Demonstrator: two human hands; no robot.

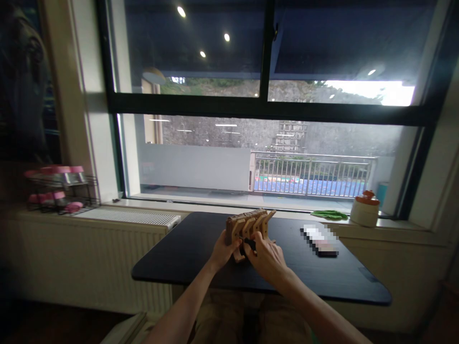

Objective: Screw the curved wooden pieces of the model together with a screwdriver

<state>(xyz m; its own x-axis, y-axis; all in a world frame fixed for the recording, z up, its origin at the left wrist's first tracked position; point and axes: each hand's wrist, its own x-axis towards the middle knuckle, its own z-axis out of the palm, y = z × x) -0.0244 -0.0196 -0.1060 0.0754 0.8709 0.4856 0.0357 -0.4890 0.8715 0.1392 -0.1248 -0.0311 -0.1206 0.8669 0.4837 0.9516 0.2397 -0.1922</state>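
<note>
A brown wooden piece with several pale, angled wooden arms (247, 223) is held upright over the dark table (172, 258). My left hand (223, 251) is closed around its left end, thumb toward the front. In my right hand (266, 255) is a small black-handled screwdriver (250, 243), pinched between the fingers. Its thin end points left, toward one of the wooden arms near my left thumb. Whether the tip touches the wood is too small to tell. My fingers hide part of the lower wooden arms.
A phone, blurred out (320, 240), lies on the table's right side. On the windowsill are a green cloth (329, 215) and a white container with an orange top (365, 209). A black wire rack (60, 191) with pink-lidded containers stands left, beside the radiator (136, 253).
</note>
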